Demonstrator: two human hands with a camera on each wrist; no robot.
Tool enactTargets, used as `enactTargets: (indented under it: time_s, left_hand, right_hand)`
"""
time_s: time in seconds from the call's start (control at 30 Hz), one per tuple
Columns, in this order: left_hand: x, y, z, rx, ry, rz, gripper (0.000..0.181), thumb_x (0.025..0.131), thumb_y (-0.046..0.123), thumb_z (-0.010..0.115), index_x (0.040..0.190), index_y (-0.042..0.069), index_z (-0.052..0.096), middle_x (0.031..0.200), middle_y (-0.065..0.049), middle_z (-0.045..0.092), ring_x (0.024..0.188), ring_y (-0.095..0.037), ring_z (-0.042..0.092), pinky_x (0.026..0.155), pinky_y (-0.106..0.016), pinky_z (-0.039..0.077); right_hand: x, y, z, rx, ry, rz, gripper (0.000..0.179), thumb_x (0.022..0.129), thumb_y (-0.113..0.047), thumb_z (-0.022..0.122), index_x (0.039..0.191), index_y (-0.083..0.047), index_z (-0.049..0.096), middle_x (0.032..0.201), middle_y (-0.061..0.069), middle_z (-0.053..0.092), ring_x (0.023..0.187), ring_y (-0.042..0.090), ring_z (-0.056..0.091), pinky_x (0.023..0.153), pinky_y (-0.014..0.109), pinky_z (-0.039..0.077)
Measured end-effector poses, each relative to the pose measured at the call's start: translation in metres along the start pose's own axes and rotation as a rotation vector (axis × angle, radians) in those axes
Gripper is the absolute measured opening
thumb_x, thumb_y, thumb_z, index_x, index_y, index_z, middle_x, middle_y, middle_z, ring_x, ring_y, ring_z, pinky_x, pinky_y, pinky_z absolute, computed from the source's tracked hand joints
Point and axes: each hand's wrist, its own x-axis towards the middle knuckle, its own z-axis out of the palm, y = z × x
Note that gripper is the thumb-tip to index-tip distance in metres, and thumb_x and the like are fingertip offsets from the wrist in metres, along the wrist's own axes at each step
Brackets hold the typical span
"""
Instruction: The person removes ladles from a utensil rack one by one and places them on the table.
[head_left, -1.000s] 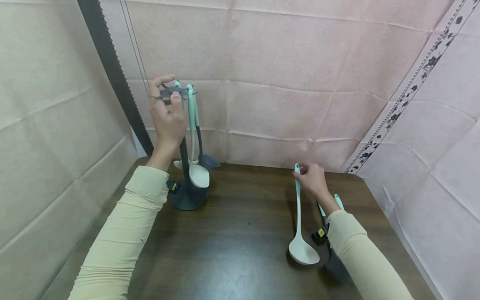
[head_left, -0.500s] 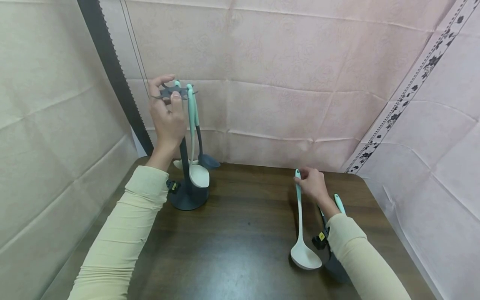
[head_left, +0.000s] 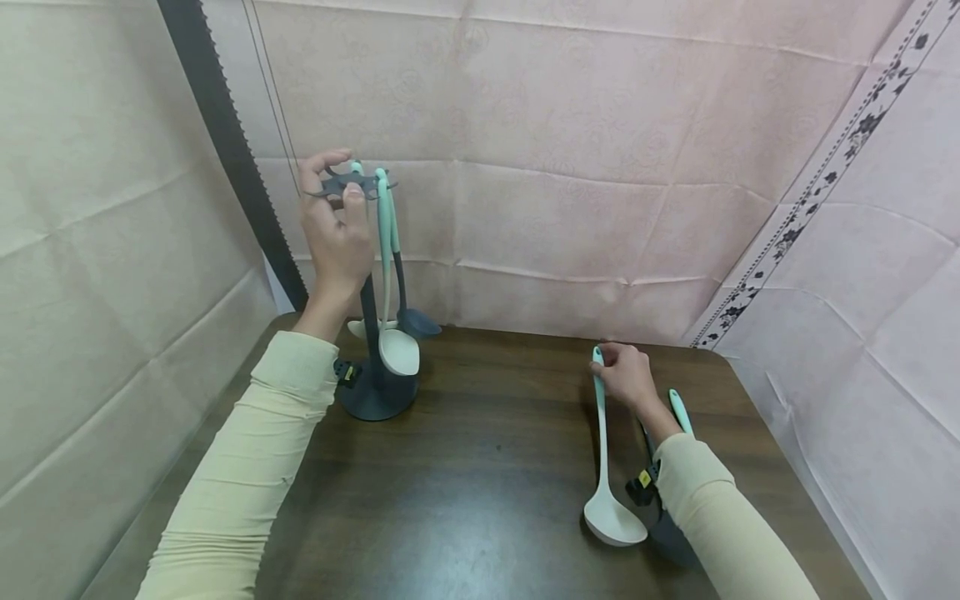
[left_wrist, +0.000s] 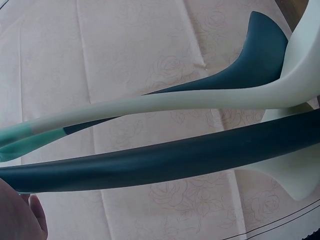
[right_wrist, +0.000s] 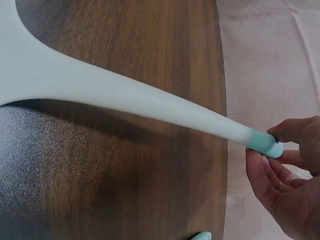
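My left hand (head_left: 337,246) grips the hooked top of a dark utensil stand (head_left: 377,400), thumb on the top piece. From its hooks hang a white ladle (head_left: 399,352), a dark blue-grey utensil (head_left: 417,323) and a white utensil (head_left: 356,329) partly behind the pole. The left wrist view shows the stand's pole (left_wrist: 150,162) close up. My right hand (head_left: 628,377) pinches the mint end of another white ladle (head_left: 613,521) between thumb and fingers. That ladle's bowl is low over the table, handle pointing away; whether it touches is unclear. The right wrist view shows its handle (right_wrist: 150,102).
Beside my right sleeve lie a mint-handled utensil (head_left: 679,408) and a dark utensil part (head_left: 670,537), both partly hidden by the arm. The brown wooden table (head_left: 480,450) ends at a cloth backdrop (head_left: 555,225). Cloth also hangs at both sides.
My right hand has come slightly down and toward me with the ladle, its bowl shifting a little right and nearer. The left hand and stand have stayed put.
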Motion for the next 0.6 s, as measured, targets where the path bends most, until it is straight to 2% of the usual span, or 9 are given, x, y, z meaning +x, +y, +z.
enactTargets:
  time_s: [0.07, 0.3, 0.47, 0.6]
  left_hand:
    - [0.0, 0.0, 0.0, 0.003, -0.002, 0.016, 0.049, 0.094, 0.035, 0.045, 0.136, 0.011, 0.056, 0.135, 0.007, 0.06, 0.096, -0.008, 0.054, 0.084, -0.025, 0.043]
    - [-0.001, -0.001, -0.002, 0.011, -0.013, 0.057, 0.048, 0.096, 0.032, 0.043, 0.136, 0.008, 0.055, 0.134, 0.004, 0.061, 0.093, -0.009, 0.055, 0.081, -0.024, 0.043]
    - [-0.001, -0.002, -0.002, 0.019, -0.012, 0.057, 0.047, 0.097, 0.032, 0.043, 0.136, 0.008, 0.055, 0.134, -0.001, 0.061, 0.092, -0.009, 0.054, 0.08, -0.024, 0.042]
    - [0.0, -0.001, -0.002, 0.019, -0.013, 0.056, 0.048, 0.097, 0.033, 0.043, 0.136, 0.009, 0.055, 0.136, 0.0, 0.061, 0.094, -0.009, 0.055, 0.082, -0.025, 0.043]
  right_hand:
    - [0.0, 0.001, 0.001, -0.006, 0.001, -0.003, 0.043, 0.1, -0.014, 0.07, 0.136, 0.009, 0.065, 0.116, 0.026, 0.074, 0.1, 0.036, 0.072, 0.083, 0.05, 0.059]
    - [-0.002, 0.007, 0.005, 0.013, -0.034, 0.007, 0.04, 0.1, -0.012, 0.071, 0.134, 0.007, 0.067, 0.107, 0.023, 0.074, 0.088, 0.03, 0.071, 0.064, 0.036, 0.059]
    - [-0.003, 0.011, 0.009, 0.02, -0.057, 0.029, 0.042, 0.101, -0.013, 0.07, 0.138, 0.007, 0.065, 0.111, 0.025, 0.073, 0.091, 0.031, 0.07, 0.062, 0.033, 0.058]
    - [-0.005, 0.011, 0.009, 0.048, -0.07, 0.039, 0.043, 0.102, -0.012, 0.068, 0.14, 0.008, 0.063, 0.116, 0.028, 0.071, 0.095, 0.035, 0.07, 0.06, 0.034, 0.06]
